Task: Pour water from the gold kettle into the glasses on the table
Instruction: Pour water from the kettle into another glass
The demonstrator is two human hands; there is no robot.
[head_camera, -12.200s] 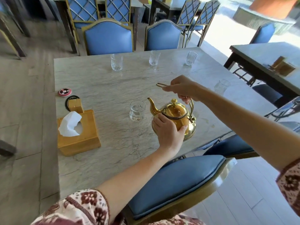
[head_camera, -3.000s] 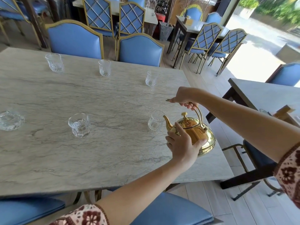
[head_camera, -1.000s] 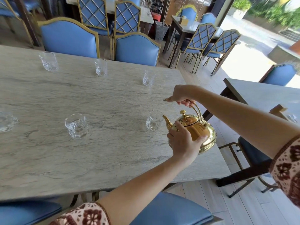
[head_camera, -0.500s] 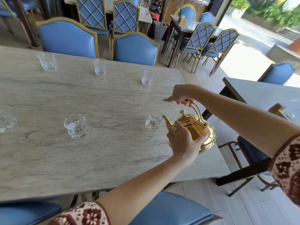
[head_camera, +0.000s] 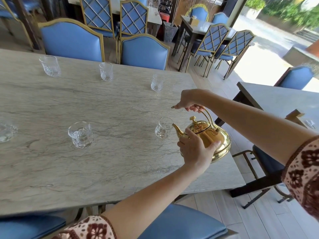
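The fingers (head_camera: 194, 108) of the right hand (head_camera: 189, 100) are curling tight around the top of the gold kettle's arched handle, while the left hand (head_camera: 196, 149) is pressing its palm against the near side of the kettle's body, fingers close together and thumb lying across the brass.

The marble table (head_camera: 86, 161) is filling most of the view, grey-veined, with blue chairs (head_camera: 72, 42) standing along its far edge. The gold kettle (head_camera: 217, 140) is tipping forward near the table's right edge, held between both hands, its lid knob leaning toward the table's middle. Its spout is reaching the rim of the nearest glass (head_camera: 163, 128), which is standing upright just left of it; whether water is running from the spout is hard to tell at this size.

A wider tumbler (head_camera: 80, 134) is sitting well to the left on the near side, and part of another glass (head_camera: 6, 131) is showing at the left border. Three more glasses are standing apart along the far side: one at the left (head_camera: 50, 66), one in the middle (head_camera: 106, 71), one to the right (head_camera: 157, 83).
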